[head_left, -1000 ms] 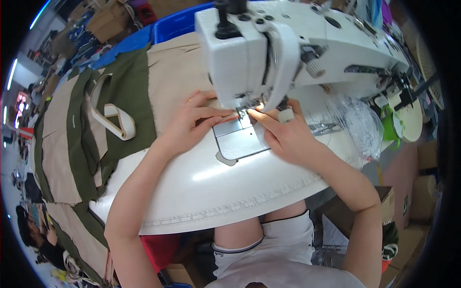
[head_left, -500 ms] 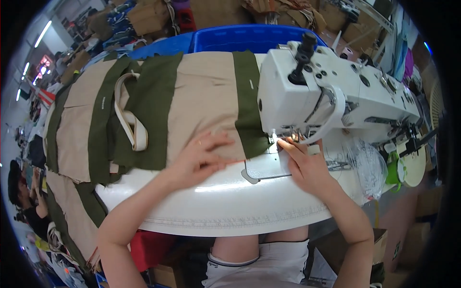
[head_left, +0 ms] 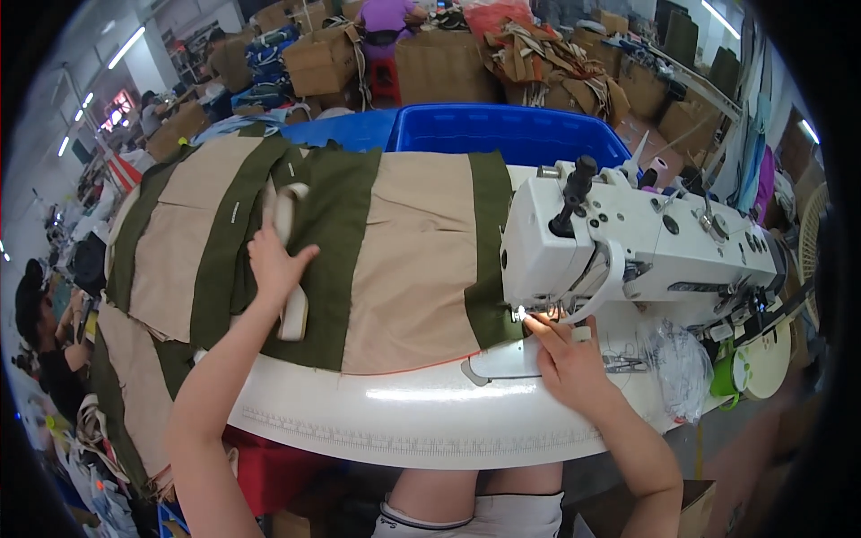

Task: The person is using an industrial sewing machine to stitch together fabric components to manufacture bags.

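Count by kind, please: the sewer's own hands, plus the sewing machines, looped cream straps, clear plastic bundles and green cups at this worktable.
Left hand and right hand: 2
Sewing machine: 1
Cream strap, partly covered by the left hand: 1
Clear plastic bundle: 1
Green cup: 1
Total: 6

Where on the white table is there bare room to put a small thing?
The table is bare in front, between cloth and ruler. Cloth covers the left; machine, right hand and plastic bag crowd the right.
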A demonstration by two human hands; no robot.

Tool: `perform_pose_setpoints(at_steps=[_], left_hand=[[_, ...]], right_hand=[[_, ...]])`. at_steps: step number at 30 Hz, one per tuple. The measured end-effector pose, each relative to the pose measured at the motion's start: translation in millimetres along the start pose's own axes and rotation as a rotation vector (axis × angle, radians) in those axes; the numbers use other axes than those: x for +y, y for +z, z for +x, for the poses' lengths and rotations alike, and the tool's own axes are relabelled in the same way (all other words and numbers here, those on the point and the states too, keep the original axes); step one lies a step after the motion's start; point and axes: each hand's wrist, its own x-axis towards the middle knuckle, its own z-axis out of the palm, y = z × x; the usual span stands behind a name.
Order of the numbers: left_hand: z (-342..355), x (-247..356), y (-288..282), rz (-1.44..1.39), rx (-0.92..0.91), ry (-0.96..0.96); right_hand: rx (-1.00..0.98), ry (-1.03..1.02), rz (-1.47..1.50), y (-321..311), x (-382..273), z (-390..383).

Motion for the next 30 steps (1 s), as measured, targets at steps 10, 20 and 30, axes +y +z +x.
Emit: perform_pose_setpoints(at_steps=[10, 20, 30], left_hand=[[25.2, 64.9, 17.7, -0.431, 0.101, 0.198], [231.0, -91.9, -216.5, 0.407, 0.398, -0.138], [129.2, -139.0, -80.3, 0.221, -0.198, -0.224]], right_hand=[[0.059, -0.058, 0.031, -2.3, -0.3, 3.2], [0.049, -0.053, 0.106, -18.7, -9.0, 3.0], [0.101, -0.024, 0.078, -16.6, -17.2, 7.3]])
